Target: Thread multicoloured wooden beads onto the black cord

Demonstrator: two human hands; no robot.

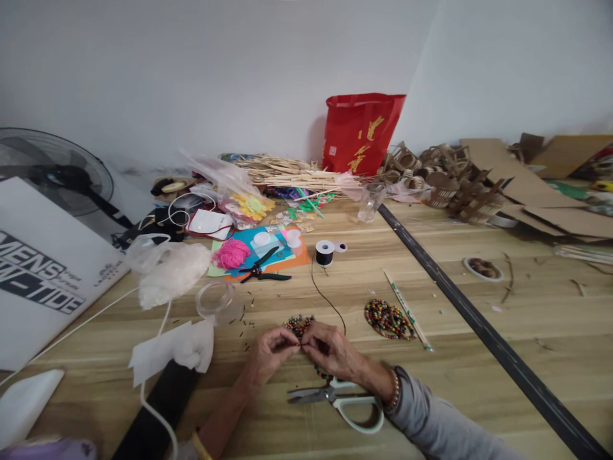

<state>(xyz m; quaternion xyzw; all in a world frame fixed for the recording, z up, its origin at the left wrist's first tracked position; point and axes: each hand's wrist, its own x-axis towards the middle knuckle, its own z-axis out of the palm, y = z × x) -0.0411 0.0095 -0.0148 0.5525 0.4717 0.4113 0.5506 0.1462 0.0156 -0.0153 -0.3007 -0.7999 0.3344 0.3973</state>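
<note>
My left hand (269, 352) and my right hand (331, 350) meet fingertip to fingertip, each closed in a pinch. A thin dark bit of cord shows between the fingertips, partly hidden by them. Multicoloured beads (297, 324) lie in a strand just behind the fingers, and more peek out under my right hand. Black cord (329, 299) runs from a white spool (324, 253) down behind my right hand. Scissors with pale handles (357, 404) lie in front of the hands, blades pointing left. A second coiled bead strand (389, 319) rests to the right.
Black-handled pliers (262, 268) and pink yarn (232, 254) lie on coloured sheets. A clear round container (215, 299) stands left, near small dark scraps. A green-and-white packet of sticks (407, 310) and a long black strip (460, 303) lie right. A red bag (361, 133) stands behind.
</note>
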